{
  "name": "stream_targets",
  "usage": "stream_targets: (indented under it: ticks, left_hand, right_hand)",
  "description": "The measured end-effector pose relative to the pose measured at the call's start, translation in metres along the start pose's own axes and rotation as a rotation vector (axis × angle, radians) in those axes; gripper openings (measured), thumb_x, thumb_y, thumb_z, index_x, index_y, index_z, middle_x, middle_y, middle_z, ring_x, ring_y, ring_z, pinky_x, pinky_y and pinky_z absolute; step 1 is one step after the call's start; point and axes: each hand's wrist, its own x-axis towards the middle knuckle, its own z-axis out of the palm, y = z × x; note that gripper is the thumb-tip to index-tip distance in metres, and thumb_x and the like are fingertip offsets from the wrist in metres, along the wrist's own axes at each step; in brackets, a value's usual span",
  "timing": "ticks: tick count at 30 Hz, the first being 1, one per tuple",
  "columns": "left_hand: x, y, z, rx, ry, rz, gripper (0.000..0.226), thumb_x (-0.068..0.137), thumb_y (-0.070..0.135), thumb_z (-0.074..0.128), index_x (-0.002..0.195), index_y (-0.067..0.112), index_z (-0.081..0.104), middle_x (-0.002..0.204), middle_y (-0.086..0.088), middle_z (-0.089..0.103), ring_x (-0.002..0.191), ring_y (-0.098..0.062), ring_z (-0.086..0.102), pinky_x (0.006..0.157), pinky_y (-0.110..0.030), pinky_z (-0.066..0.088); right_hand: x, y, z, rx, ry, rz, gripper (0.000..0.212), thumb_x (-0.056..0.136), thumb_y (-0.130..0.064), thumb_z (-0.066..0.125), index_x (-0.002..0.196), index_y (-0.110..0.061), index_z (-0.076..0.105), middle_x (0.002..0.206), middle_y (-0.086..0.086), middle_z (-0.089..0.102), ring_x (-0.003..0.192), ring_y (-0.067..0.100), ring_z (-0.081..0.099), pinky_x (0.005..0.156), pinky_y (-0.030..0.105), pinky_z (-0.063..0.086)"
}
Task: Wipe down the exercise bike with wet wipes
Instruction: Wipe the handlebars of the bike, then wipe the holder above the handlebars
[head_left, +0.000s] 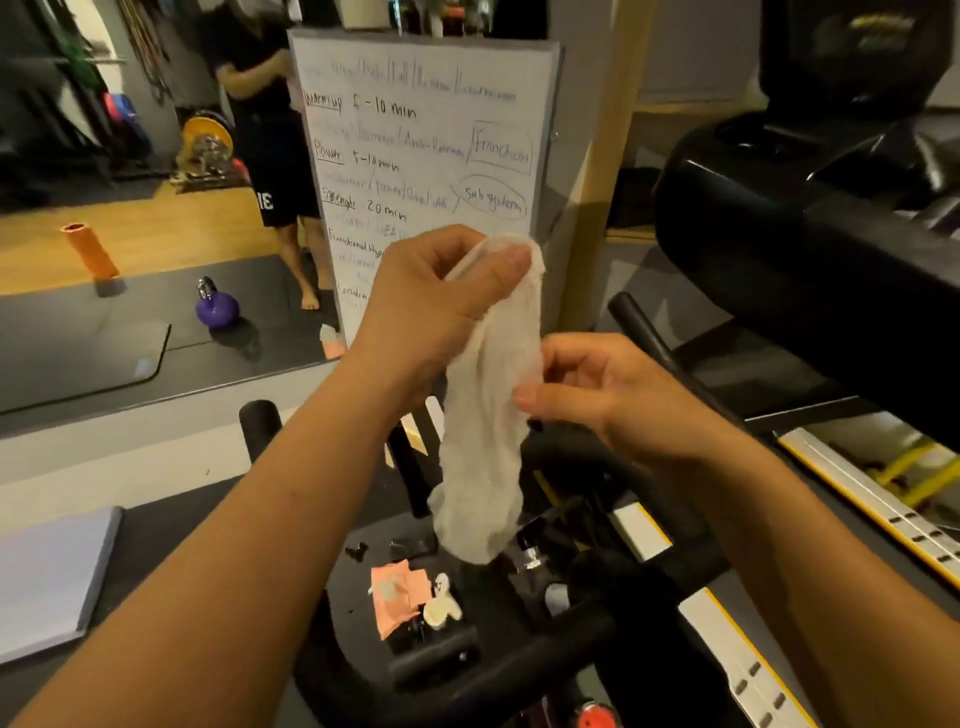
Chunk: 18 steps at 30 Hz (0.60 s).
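A white wet wipe (485, 415) hangs down crumpled in front of me, above the black exercise bike (467, 670). My left hand (431, 306) pinches the wipe's top end between thumb and fingers. My right hand (597, 395) touches the wipe's right side at mid height with thumb and fingertips. The bike's curved black handlebars (561, 639) lie below the hands. An orange wipe packet (397, 597) rests torn on the bike's frame beside a small white object (441, 605).
A whiteboard (431, 156) with writing leans ahead against a wooden post. A mirror at the left reflects a purple kettlebell (215, 306), an orange roller (91, 252) and a person's legs. Black gym equipment (810, 208) looms at the right. A grey board (47, 577) lies at lower left.
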Motion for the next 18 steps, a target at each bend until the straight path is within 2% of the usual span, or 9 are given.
stream_targets:
  ticks: [2, 4, 5, 7, 9, 11, 14, 16, 18]
  left_hand:
    - [0.005, -0.011, -0.013, -0.160, 0.124, -0.142, 0.020, 0.091, 0.023, 0.069, 0.097, 0.005, 0.064, 0.089, -0.019, 0.067, 0.070, -0.031, 0.064, 0.064, -0.041, 0.056]
    - [0.003, -0.021, -0.023, -0.390, 0.156, -0.405, 0.031, 0.092, 0.033, 0.066, 0.113, 0.011, 0.057, 0.101, -0.012, 0.070, 0.075, -0.022, 0.066, 0.069, -0.038, 0.057]
    - [-0.001, -0.027, -0.026, -0.505, 0.077, -0.566, 0.044, 0.091, 0.043, 0.064, 0.121, 0.013, 0.051, 0.109, -0.014, 0.069, 0.082, -0.025, 0.069, 0.075, -0.044, 0.059]
    - [-0.020, -0.033, -0.030, -0.649, -0.194, -0.756, 0.062, 0.086, 0.059, 0.059, 0.127, 0.013, 0.048, 0.104, -0.013, 0.071, 0.082, -0.031, 0.071, 0.077, -0.052, 0.059]
    - [-0.038, -0.038, -0.028, -0.642, -0.364, -0.734, 0.063, 0.082, 0.052, 0.068, 0.130, 0.014, 0.052, 0.098, -0.010, 0.072, 0.079, -0.028, 0.070, 0.077, -0.049, 0.058]
    - [-0.042, -0.050, -0.027, -0.577, -0.225, -0.680, 0.068, 0.078, 0.027, 0.080, 0.137, 0.020, 0.045, 0.107, -0.010, 0.072, 0.088, -0.026, 0.072, 0.075, -0.044, 0.059]
    - [-0.036, -0.064, -0.038, -0.495, 0.052, -0.506, 0.063, 0.083, 0.000, 0.073, 0.133, 0.027, 0.047, 0.078, -0.003, 0.065, 0.079, -0.021, 0.067, 0.075, -0.039, 0.057]
    - [-0.033, -0.071, -0.046, -0.561, 0.083, -0.398, 0.049, 0.087, -0.005, 0.066, 0.124, 0.026, 0.058, 0.069, -0.001, 0.055, 0.076, -0.019, 0.061, 0.085, -0.041, 0.055]
    - [-0.034, -0.070, -0.051, -0.613, 0.041, -0.342, 0.036, 0.089, -0.007, 0.061, 0.112, 0.021, 0.068, 0.080, -0.005, 0.059, 0.082, -0.020, 0.061, 0.090, -0.040, 0.054]
  right_hand:
    - [0.005, -0.006, 0.009, 0.149, 0.070, -0.009, 0.005, 0.084, -0.021, 0.066, 0.079, -0.021, 0.067, 0.083, -0.001, 0.067, 0.080, 0.017, 0.063, 0.072, 0.028, 0.051]
    - [0.010, -0.013, 0.018, 0.324, 0.176, 0.013, 0.011, 0.093, -0.020, 0.057, 0.084, -0.016, 0.060, 0.076, -0.002, 0.063, 0.070, 0.016, 0.059, 0.061, 0.026, 0.050]
    - [0.013, -0.016, 0.022, 0.349, 0.240, 0.031, 0.012, 0.098, -0.021, 0.052, 0.091, -0.013, 0.057, 0.077, -0.002, 0.066, 0.068, 0.015, 0.063, 0.059, 0.026, 0.052]
    - [0.018, -0.018, 0.030, 0.302, 0.323, 0.067, 0.013, 0.101, -0.024, 0.048, 0.102, -0.013, 0.055, 0.086, -0.004, 0.071, 0.074, 0.013, 0.070, 0.059, 0.026, 0.055]
    - [0.023, -0.014, 0.035, 0.199, 0.379, 0.081, 0.014, 0.101, -0.028, 0.048, 0.107, -0.018, 0.056, 0.087, -0.009, 0.072, 0.077, 0.010, 0.071, 0.059, 0.023, 0.054]
    - [0.026, -0.007, 0.036, 0.106, 0.422, 0.075, 0.014, 0.101, -0.031, 0.047, 0.106, -0.021, 0.055, 0.080, -0.015, 0.070, 0.074, 0.006, 0.070, 0.058, 0.021, 0.054]
    - [0.031, -0.003, 0.042, 0.106, 0.472, 0.084, 0.011, 0.101, -0.030, 0.046, 0.103, -0.022, 0.054, 0.084, -0.013, 0.069, 0.073, 0.007, 0.070, 0.057, 0.023, 0.055]
    - [0.036, 0.002, 0.045, 0.144, 0.546, 0.112, 0.008, 0.101, -0.027, 0.049, 0.102, -0.023, 0.055, 0.095, -0.002, 0.069, 0.080, 0.014, 0.071, 0.060, 0.029, 0.058]
    - [0.040, 0.010, 0.044, 0.196, 0.656, 0.175, 0.006, 0.099, -0.025, 0.054, 0.103, -0.029, 0.057, 0.103, 0.007, 0.065, 0.094, 0.027, 0.067, 0.068, 0.040, 0.061]
